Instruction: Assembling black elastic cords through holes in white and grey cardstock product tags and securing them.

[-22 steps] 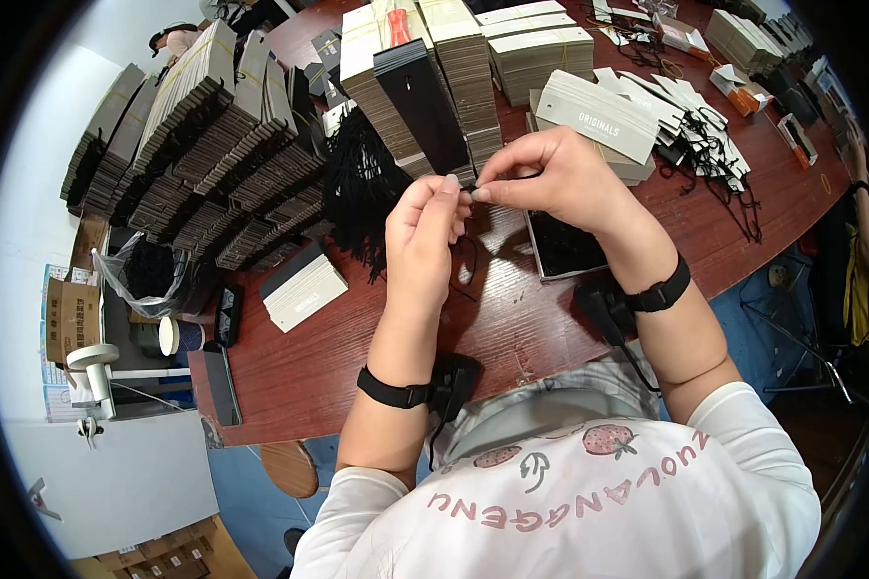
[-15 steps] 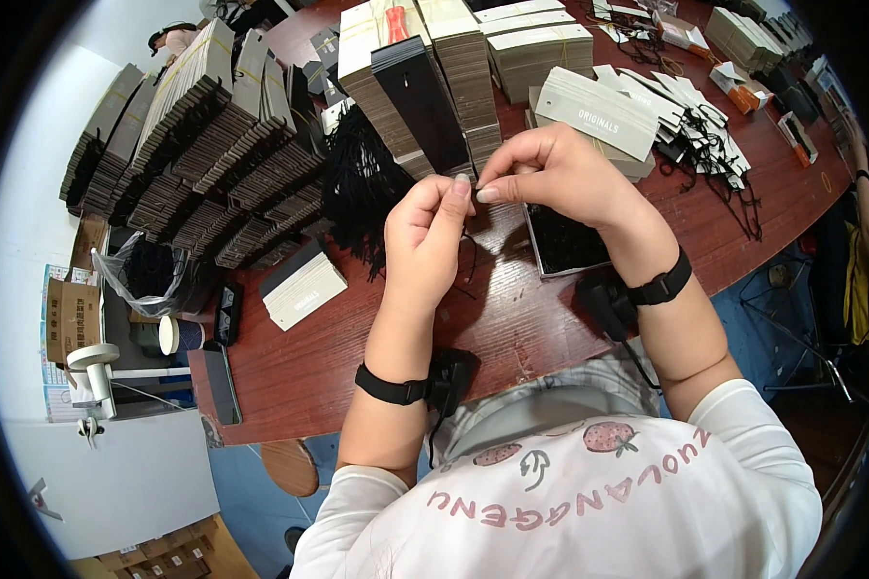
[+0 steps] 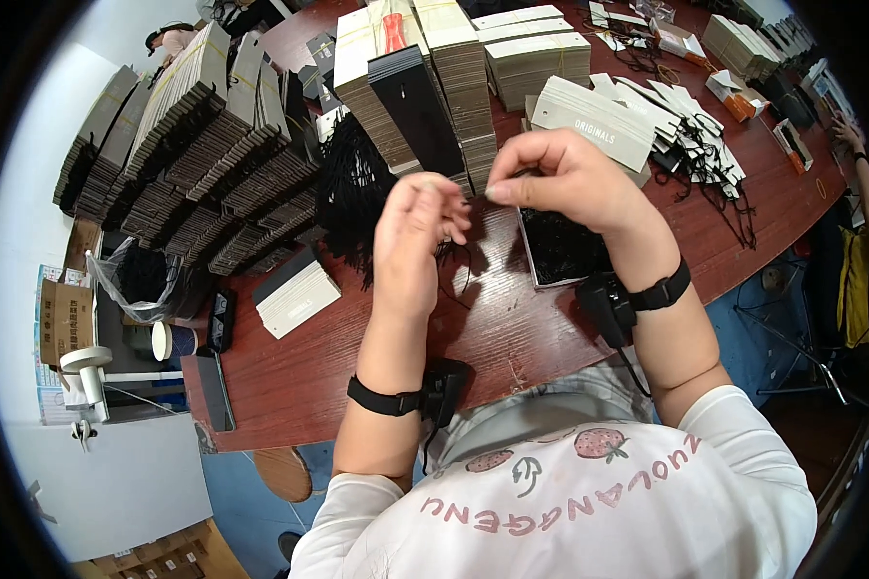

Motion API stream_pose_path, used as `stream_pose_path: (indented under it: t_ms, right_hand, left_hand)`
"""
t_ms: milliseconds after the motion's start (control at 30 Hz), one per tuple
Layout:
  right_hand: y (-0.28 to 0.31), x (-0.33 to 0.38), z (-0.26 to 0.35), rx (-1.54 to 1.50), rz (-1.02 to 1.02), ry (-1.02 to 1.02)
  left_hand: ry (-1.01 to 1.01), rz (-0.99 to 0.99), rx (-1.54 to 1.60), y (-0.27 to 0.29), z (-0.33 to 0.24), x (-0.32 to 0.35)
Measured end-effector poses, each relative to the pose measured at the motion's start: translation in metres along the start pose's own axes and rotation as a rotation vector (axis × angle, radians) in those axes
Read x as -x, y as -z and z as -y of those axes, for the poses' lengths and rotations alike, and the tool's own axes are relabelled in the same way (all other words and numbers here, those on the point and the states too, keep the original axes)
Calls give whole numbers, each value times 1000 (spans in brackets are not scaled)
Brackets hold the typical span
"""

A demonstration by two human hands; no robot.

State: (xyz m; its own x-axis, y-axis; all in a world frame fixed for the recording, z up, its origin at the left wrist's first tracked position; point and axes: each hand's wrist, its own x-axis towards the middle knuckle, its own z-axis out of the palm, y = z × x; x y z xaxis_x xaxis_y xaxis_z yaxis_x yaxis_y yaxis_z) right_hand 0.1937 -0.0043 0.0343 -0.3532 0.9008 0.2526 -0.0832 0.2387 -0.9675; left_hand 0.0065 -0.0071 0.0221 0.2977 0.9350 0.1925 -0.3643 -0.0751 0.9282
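Observation:
My left hand (image 3: 410, 232) is raised over the table with its fingers curled in. A thin black cord (image 3: 467, 275) hangs beside those fingers and seems to be held in them. To its right, my right hand (image 3: 565, 179) has thumb and forefinger pinched together; whatever is between them is too small to make out. A gap separates the two hands. Below my right hand lies a shallow box (image 3: 558, 285) of tiny black pieces, partly covered by that hand. A bundle of black cords (image 3: 352, 183) lies left of my left hand, and a stack of black cards (image 3: 417, 111) stands beyond.
Tall card stacks (image 3: 203, 125) crowd the left. A small pile of cards (image 3: 299, 294) lies nearer. A red-handled tool (image 3: 393, 34) rests on the back stacks. Corded white tags (image 3: 695, 125) spread at right. Another person's hand (image 3: 848, 133) shows at the right edge.
My hands have moved apart, the left one shifting left with its fingers curling. The right hand stays pinched, a little farther from the left.

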Motion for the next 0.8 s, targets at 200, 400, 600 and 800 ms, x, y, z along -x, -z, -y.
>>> stream_pose_path:
  t_ms: [200,400,600,800]
  right_hand:
    - [-1,2,2,406,72,18]
    - [18,6,5,435,59,41]
    - [0,9,7,244,312,152]
    - [4,10,12,451,240,131]
  left_hand:
    - [227,119,-234,12,11,-1]
    - [192,183,107,17,-3,-1]
    - [302,383,246,2,7,6]
    - [554,312,234,-4,0,3]
